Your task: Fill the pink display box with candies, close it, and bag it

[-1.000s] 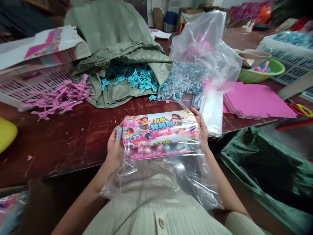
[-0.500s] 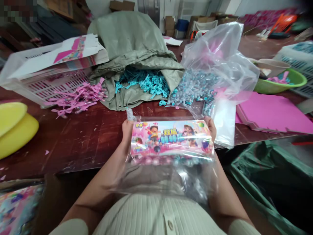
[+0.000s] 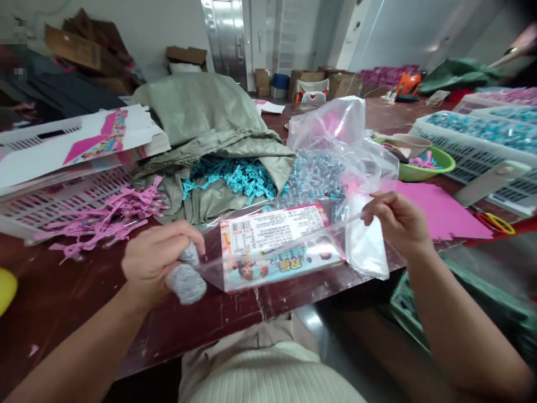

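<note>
A printed box [image 3: 281, 246] in a clear plastic bag lies at the table's front edge, its barcode and small text facing up. My left hand [image 3: 157, 260] is closed at the bag's left end, with a grey fuzzy piece [image 3: 187, 282] showing by its fingers. Pinched in my right hand [image 3: 392, 218] is the right end of the bag's clear film, which is stretched across the box. Just behind are teal plastic parts [image 3: 239, 176] in a grey-green sack and clear-and-blue pieces [image 3: 314, 173] in a transparent bag.
Pink parts [image 3: 117, 212] lie beside a white crate [image 3: 84, 193] on the left. On the right are a green bowl [image 3: 432, 170], pink sheets [image 3: 440, 210], yellow-handled scissors [image 3: 499, 222] and a crate [image 3: 470, 157]. A green sack [image 3: 482, 296] hangs below the table edge.
The bagged box has gone from above my lap to the tabletop, and its other face now shows. My hands have moved apart, stretching the film. The view has shifted and now shows more of the room.
</note>
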A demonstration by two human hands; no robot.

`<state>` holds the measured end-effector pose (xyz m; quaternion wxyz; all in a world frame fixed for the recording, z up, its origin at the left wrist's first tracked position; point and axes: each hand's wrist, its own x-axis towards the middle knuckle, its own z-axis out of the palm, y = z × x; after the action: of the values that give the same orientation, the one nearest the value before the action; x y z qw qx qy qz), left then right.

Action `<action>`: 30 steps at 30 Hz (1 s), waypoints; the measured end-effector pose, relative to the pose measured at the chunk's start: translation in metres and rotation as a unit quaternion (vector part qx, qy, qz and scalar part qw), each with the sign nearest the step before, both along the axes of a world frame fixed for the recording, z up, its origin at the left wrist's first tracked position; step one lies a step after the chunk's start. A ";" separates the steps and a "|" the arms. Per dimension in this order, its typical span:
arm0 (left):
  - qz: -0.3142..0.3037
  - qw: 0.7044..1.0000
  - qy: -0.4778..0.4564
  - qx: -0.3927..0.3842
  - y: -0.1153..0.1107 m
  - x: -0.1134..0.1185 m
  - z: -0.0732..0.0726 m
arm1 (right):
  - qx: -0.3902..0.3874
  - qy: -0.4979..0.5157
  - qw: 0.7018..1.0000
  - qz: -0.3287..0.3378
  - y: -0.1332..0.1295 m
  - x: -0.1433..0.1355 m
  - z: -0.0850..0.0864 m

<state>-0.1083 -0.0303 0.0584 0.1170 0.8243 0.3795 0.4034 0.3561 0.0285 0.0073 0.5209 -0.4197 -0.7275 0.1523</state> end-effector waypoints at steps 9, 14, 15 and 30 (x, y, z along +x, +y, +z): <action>-0.239 0.944 0.227 -0.014 0.037 -0.018 -0.016 | -0.093 -0.203 0.974 -0.025 0.034 0.003 0.013; -0.144 0.963 0.132 -0.187 0.041 -0.042 -0.022 | -0.042 -0.212 0.976 -0.008 0.046 -0.053 0.056; -0.139 0.962 0.080 -0.223 0.041 -0.043 -0.024 | -0.023 -0.224 0.974 0.010 0.048 -0.078 0.065; -0.089 0.978 -0.045 -0.181 0.044 -0.031 -0.025 | -0.615 -0.176 0.703 0.310 0.042 -0.292 0.083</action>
<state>-0.1393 0.0137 0.0329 0.3170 0.8009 0.3657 0.3527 0.0639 0.0704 0.0905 -0.0667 -0.4169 -0.6398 0.6422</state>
